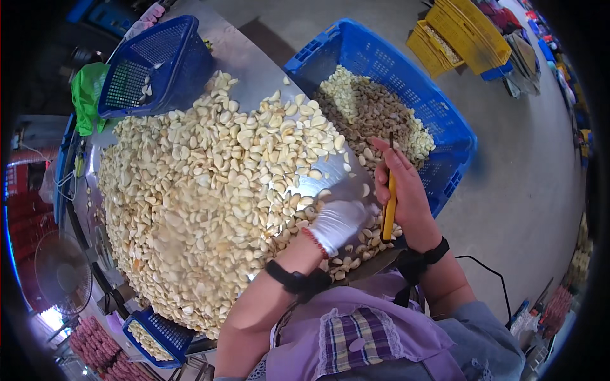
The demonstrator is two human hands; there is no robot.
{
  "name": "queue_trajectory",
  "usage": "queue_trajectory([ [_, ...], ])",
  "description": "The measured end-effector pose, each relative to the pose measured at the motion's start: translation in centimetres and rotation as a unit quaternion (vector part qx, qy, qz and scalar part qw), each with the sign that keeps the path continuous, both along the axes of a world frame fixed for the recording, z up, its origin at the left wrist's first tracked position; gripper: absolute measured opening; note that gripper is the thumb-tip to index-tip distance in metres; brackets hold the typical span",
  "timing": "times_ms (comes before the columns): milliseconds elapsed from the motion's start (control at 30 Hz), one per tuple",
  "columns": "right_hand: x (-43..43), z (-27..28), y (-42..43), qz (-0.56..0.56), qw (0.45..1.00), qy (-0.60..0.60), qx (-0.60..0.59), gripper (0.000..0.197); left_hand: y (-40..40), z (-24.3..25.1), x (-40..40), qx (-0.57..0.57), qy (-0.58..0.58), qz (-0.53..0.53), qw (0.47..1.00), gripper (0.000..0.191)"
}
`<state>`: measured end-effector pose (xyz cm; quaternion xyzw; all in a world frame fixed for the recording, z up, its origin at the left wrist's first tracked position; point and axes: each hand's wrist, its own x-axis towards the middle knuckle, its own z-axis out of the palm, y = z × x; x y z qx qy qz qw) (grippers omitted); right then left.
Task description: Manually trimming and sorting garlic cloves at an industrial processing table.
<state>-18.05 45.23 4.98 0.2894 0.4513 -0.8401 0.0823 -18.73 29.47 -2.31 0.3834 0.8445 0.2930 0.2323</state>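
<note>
My left hand [340, 221], in a white glove, reaches down to the garlic cloves near the metal table's edge. Its fingers are blurred, so I cannot tell whether they hold a clove. My right hand [402, 185] is bare and grips a yellow-handled utility knife [389, 209], its thin dark end pointing up the picture. Peeled garlic cloves [205, 190] lie in a broad heap on the metal table [257, 62]. Beyond the table edge stands a large blue plastic crate [452, 143] holding pale cloves and a browner heap of cloves or skins.
A blue basket [183, 71] with a few cloves stands on the table's far side beside a green plastic bag [88, 95]. A smaller blue basket [174, 333] of cloves is at lower left, near a fan [64, 274]. Yellow crates [469, 33] stand on the floor.
</note>
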Motion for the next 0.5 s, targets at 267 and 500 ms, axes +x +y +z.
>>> queue_trajectory([
  [267, -0.4, -0.2, -0.4, 0.009, 1.0, -0.02, -0.004, 0.042, -5.9, -0.4, -5.7, -0.161, 0.132, 0.182, 0.961, 0.03],
  [500, -0.9, 0.2, -1.0, 0.009, 0.999, -0.03, 0.011, 0.041, -7.6, 4.2, -8.6, -0.106, 0.148, 0.265, 0.947, 0.053],
])
